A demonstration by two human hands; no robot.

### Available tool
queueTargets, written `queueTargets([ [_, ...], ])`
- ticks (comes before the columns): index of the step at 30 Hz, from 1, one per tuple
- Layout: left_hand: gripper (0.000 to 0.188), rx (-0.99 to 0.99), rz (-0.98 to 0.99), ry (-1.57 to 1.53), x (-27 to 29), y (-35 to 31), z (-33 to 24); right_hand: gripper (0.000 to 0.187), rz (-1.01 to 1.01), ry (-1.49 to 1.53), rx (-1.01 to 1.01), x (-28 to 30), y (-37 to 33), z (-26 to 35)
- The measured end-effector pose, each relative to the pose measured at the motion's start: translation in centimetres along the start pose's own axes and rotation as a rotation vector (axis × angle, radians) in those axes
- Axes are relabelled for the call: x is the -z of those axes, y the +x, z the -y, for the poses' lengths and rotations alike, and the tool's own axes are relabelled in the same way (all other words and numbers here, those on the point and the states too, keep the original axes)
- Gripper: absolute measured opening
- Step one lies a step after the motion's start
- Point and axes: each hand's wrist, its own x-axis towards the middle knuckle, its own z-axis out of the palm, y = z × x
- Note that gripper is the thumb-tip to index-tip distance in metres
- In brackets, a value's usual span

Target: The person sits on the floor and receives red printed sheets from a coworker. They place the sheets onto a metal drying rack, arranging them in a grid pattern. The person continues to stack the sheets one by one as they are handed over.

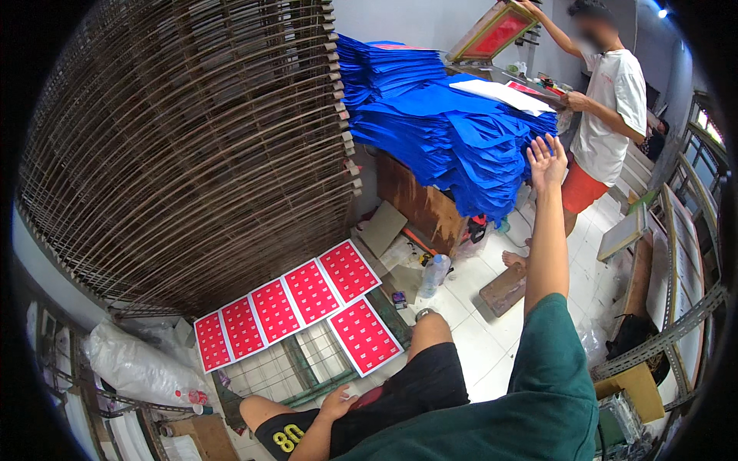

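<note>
My right arm is stretched out, and my right hand (pixel 547 163) is raised with its fingers spread, holding nothing. It appears close to the right side of a big stack of blue fabric sheets (pixel 461 131), though I cannot tell if they touch. My left hand (pixel 337 402) lies by my thigh, over my black shorts, its fingers loosely stretched and nothing in it. In front of my knees, several red printed sheets with white borders (pixel 269 310) lie in a row on a low wire rack (pixel 288 373). One more red sheet (pixel 366 335) lies nearer to me.
A tall drying rack (pixel 192 154) of many wire shelves fills the left. At the back right, a co-worker (pixel 611 107) holds up a framed screen (pixel 492 31) over a table. A plastic bottle (pixel 435 273) and a wooden block (pixel 503 290) stand on the tiled floor. Metal shelving (pixel 669 338) lines the right.
</note>
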Motion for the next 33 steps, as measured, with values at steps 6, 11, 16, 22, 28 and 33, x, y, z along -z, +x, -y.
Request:
queueTargets([
  [6,0.059,0.057,-0.034,-0.105,0.3,-1.2,-0.5,0.051,-0.131,0.206,0.013,1.4,7.0,0.5],
  [11,0.053,0.013,-0.082,-0.128,-0.2,-1.1,0.1,0.067,-0.171,0.281,0.013,4.0,11.4,0.5],
  [16,0.052,0.040,-0.083,-0.254,-0.7,-0.6,0.5,0.098,-0.130,0.372,-0.039,4.4,14.2,0.7],
  [22,0.054,0.077,-0.146,-0.324,-0.3,-0.6,1.6,0.107,-0.148,0.514,-0.113,2.1,13.8,-0.7],
  [28,0.050,0.077,-0.144,-0.406,-0.2,-1.4,-0.9,0.079,0.020,0.151,-0.105,2.7,14.9,0.3],
  [33,0.049,0.016,-0.169,-0.296,-0.8,-0.7,-0.1,0.047,0.043,-0.050,-0.180,2.1,17.2,0.8],
])
